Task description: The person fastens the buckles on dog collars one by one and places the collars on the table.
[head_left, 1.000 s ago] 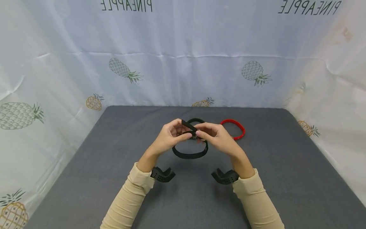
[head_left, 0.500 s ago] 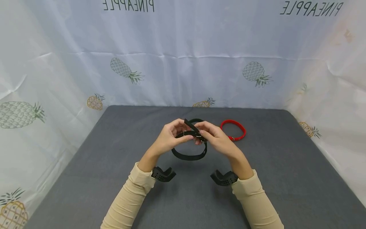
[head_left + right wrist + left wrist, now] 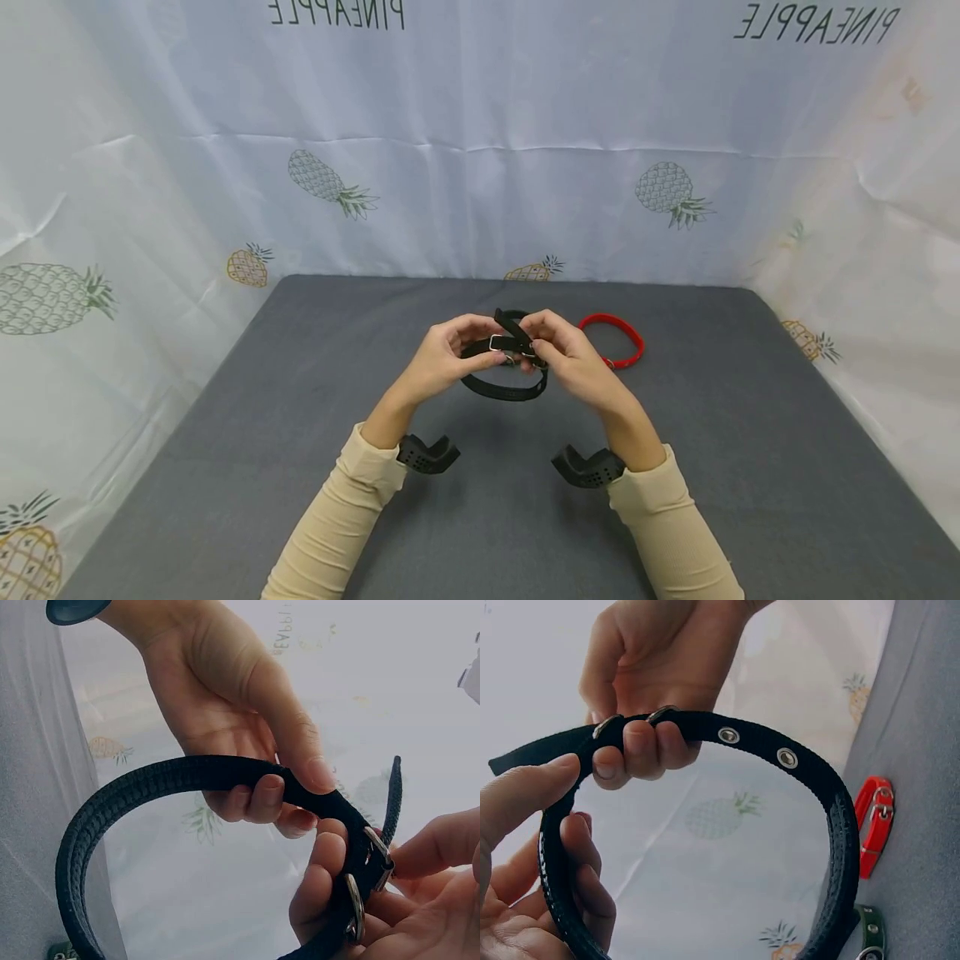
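Observation:
A black collar with metal eyelets and a metal buckle is held up in a loop between both hands. My left hand grips the band on its left side, thumb against fingers. With curled fingers, my right hand holds the collar at the buckle and the D-ring. The strap's loose end sticks out past the buckle. In the left wrist view, the fingers of the right hand wrap under the band, and two eyelets show beside them.
A red collar lies on the grey table behind the right hand. A dark green collar lies near it, mostly hidden behind the hands in the head view. A white pineapple-print curtain surrounds the table.
The loose end of the strap has shifted right, and the collar's lower loop has risen a little. The right hand has shifted slightly; both hands keep their hold. The red collar stays put.

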Motion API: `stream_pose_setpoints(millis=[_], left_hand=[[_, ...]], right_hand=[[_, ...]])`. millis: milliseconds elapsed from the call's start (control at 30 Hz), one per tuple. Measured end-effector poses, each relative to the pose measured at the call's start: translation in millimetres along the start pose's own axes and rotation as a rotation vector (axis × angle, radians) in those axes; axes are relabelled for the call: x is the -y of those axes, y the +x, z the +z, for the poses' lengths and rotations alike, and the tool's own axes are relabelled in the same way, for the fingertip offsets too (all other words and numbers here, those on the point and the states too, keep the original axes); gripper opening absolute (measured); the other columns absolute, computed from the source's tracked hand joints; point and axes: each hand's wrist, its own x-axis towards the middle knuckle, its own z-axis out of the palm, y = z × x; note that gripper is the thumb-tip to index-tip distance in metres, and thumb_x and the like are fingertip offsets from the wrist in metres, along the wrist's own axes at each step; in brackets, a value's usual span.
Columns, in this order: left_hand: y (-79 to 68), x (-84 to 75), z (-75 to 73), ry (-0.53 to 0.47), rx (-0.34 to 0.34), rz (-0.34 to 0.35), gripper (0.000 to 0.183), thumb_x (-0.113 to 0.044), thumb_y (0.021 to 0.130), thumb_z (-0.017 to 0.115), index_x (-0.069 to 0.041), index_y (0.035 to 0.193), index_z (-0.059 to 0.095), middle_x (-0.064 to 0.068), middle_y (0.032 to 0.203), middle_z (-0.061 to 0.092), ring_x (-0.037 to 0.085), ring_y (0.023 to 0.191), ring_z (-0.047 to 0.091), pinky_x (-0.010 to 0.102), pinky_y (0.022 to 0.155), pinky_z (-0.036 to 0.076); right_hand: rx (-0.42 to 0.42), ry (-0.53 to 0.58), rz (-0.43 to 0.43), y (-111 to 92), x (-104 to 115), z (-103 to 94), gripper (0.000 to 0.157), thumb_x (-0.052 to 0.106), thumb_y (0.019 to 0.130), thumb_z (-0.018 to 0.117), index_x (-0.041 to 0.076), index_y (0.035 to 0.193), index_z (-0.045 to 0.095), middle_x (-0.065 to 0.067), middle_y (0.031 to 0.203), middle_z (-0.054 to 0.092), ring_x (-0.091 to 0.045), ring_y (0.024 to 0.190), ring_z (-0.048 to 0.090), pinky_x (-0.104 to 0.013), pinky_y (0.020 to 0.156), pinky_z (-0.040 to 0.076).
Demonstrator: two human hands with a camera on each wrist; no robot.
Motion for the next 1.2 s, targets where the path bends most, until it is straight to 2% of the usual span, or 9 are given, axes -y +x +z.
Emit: stream_pose_setpoints(millis=[100,167,267,367,467,533,667,967,1200], left_hand=[[0.3,0.4,0.1,0.008,0.002,-0.012,0.034,-0.002,0.087,0.068,0.005,0.120,0.060,0.024,0.122,0.062,0.034,0.122,0.058,0.049,0.103,0.048],[0.2,0.9,0.7,0.007,0.001,-0.012,0.032,-0.003,0.087,0.068,0.005,0.118,0.061,0.025,0.120,0.062,0.034,0.122,0.058,0.053,0.103,0.046],[0.2,2.1,1.9,0.005,0.003,0.002,0.031,-0.004,0.088,0.068,0.005,0.117,0.062,0.025,0.119,0.063,0.027,0.117,0.062,0.046,0.103,0.049],[0.3,4.1,3.7,-0.002,0.006,0.029,0.031,-0.007,0.088,0.069,0.005,0.116,0.062,0.025,0.118,0.063,0.012,0.108,0.065,0.034,0.096,0.053],[0.5,5.9,5.8,-0.004,0.010,0.061,0.032,-0.009,0.088,0.070,0.005,0.116,0.062,0.025,0.118,0.063,0.000,0.101,0.063,0.024,0.093,0.053],[0.6,6.2,7.3,0.003,0.008,0.086,0.032,-0.008,0.087,0.070,0.005,0.115,0.062,0.025,0.117,0.064,-0.003,0.101,0.062,0.022,0.093,0.053],[0.1,5.5,9.5,0.031,-0.003,0.134,0.029,-0.004,0.086,0.071,0.005,0.113,0.064,0.024,0.113,0.065,-0.002,0.098,0.062,0.022,0.094,0.052],[-0.4,6.9,9.7,0.068,-0.038,0.203,0.027,0.000,0.081,0.074,0.005,0.107,0.069,0.021,0.101,0.066,-0.001,0.088,0.062,0.021,0.077,0.055],[0.0,6.6,6.5,0.106,-0.037,0.247,0.028,0.002,0.080,0.074,0.006,0.107,0.070,0.020,0.100,0.067,0.002,0.091,0.061,0.024,0.079,0.055]], right_hand=[[-0.016,0.001,-0.002,0,1,-0.2,0.024,-0.002,0.099,0.032,-0.007,0.118,0.046,-0.015,0.103,0.057,-0.022,0.078,0.058,-0.030,0.077,0.053],[-0.024,0.013,0.011,0,1,0.3,0.025,-0.001,0.099,0.031,-0.006,0.117,0.047,-0.013,0.103,0.058,-0.021,0.078,0.058,-0.031,0.077,0.052],[-0.036,0.023,0.023,0,2,1.7,0.025,0.005,0.102,0.031,-0.006,0.116,0.048,-0.011,0.100,0.058,-0.020,0.077,0.056,-0.030,0.074,0.050],[-0.042,0.030,0.033,1,1,3.4,0.028,0.014,0.105,0.032,-0.007,0.115,0.047,-0.009,0.095,0.056,-0.019,0.073,0.053,-0.027,0.071,0.047],[-0.047,0.029,0.037,2,0,5.4,0.031,0.019,0.106,0.033,-0.007,0.114,0.047,-0.008,0.090,0.052,-0.017,0.071,0.050,-0.025,0.069,0.045],[-0.055,0.026,0.039,2,0,6.7,0.032,0.021,0.106,0.034,-0.007,0.112,0.048,-0.007,0.089,0.051,-0.016,0.071,0.049,-0.024,0.068,0.045],[-0.060,0.027,0.042,1,0,7.9,0.032,0.024,0.106,0.034,-0.005,0.106,0.047,-0.006,0.088,0.048,-0.018,0.072,0.049,-0.024,0.069,0.045],[-0.037,0.039,0.020,2,-1,8.4,0.033,0.027,0.105,0.038,-0.004,0.097,0.046,-0.005,0.086,0.049,-0.019,0.071,0.050,-0.025,0.069,0.046],[-0.027,0.035,-0.013,2,-2,6.9,0.031,0.024,0.104,0.044,-0.003,0.090,0.047,-0.003,0.088,0.050,-0.024,0.073,0.053,-0.028,0.071,0.048]])
